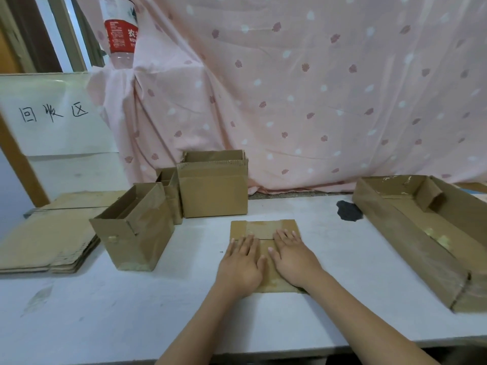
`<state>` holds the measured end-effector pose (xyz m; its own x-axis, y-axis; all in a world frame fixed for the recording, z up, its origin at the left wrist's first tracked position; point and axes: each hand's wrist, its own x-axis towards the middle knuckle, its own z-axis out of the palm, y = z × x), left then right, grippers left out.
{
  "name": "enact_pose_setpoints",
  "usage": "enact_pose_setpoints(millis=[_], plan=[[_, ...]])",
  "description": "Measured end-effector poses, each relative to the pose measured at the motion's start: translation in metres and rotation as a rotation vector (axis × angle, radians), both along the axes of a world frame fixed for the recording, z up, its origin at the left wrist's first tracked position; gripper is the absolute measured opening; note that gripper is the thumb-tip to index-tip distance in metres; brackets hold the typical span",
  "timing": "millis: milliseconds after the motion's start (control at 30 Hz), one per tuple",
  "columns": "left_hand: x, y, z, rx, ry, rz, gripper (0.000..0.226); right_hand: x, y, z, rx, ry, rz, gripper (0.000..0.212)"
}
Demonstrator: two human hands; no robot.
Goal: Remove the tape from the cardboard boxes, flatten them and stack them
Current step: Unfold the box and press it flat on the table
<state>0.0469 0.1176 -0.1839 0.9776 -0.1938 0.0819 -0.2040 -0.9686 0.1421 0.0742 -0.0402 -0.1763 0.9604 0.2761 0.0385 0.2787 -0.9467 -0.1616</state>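
Now I press both hands, left hand [241, 264] and right hand [292, 256], fingers straight, on the flattened box [263, 227]; released early, it might spring open.

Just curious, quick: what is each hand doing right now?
Left hand: open, pressing flat on the flattened box.
Right hand: open, pressing it too.

At about ten o'clock, the handwritten characters "回收区" are seen in black on a white board [56, 114]. At eleven o'clock, a plastic bottle [120, 30] bears a red label on which "农" is legible; the smaller print cannot be read.
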Motion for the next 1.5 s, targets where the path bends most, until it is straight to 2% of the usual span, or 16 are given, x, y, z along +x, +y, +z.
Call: enact_pose_setpoints(millis=[100,333,567,633,733,833,900,967,1000,1067,1133,1233,1367,1433,1500], plan=[[0.001,-0.004,-0.006,-0.025,-0.001,0.034,0.104,-0.006,0.004,-0.002,-0.052,-0.019,-0.015,0.060],[0.002,-0.006,-0.002,-0.031,0.063,0.037,0.063,-0.016,0.005,-0.006,0.003,0.013,-0.043,0.068],[0.006,0.001,-0.006,-0.069,0.031,0.016,0.061,-0.015,0.006,0.000,0.059,0.022,-0.051,0.067],[0.001,0.000,-0.006,-0.068,0.001,0.030,0.061,-0.020,0.006,-0.001,0.045,0.020,-0.113,0.067],[-0.005,-0.003,-0.006,-0.072,0.004,0.130,0.062,-0.031,0.009,0.001,0.046,0.118,-0.306,0.065],[-0.014,-0.007,0.000,-0.086,0.037,0.269,0.061,-0.034,0.018,0.015,0.092,0.152,-0.338,0.062],[-0.020,-0.008,-0.001,-0.109,0.049,0.281,0.059,-0.035,0.019,0.029,0.256,0.126,-0.375,0.064],[-0.026,-0.006,0.001,-0.121,0.038,0.292,0.059,-0.033,0.014,0.044,0.514,0.180,-0.519,0.060],[-0.028,-0.005,0.002,-0.135,0.019,0.304,0.060,-0.031,0.009,0.048,0.611,0.211,-0.586,0.050],[-0.034,0.000,0.008,-0.195,-0.023,0.336,0.060,-0.030,-0.002,0.052,0.721,0.240,-0.627,0.015],[-0.040,0.007,0.017,-0.328,-0.021,0.363,0.054,-0.034,-0.006,0.051,0.846,0.221,-0.619,0.006],[-0.045,0.025,0.031,-0.608,-0.025,0.419,0.042,-0.042,-0.004,0.047,1.019,0.195,-0.550,0.024],[-0.058,0.057,0.054,-0.993,-0.009,0.511,0.046,-0.058,0.005,0.050,1.233,0.150,-0.493,0.036],[-0.067,0.072,0.063,-1.099,0.053,0.463,0.036,-0.069,0.012,0.060,1.385,0.091,-0.436,0.032],[-0.074,0.083,0.070,-1.157,0.065,0.350,0.043,-0.077,0.023,0.073,1.520,0.044,-0.360,0.035]])
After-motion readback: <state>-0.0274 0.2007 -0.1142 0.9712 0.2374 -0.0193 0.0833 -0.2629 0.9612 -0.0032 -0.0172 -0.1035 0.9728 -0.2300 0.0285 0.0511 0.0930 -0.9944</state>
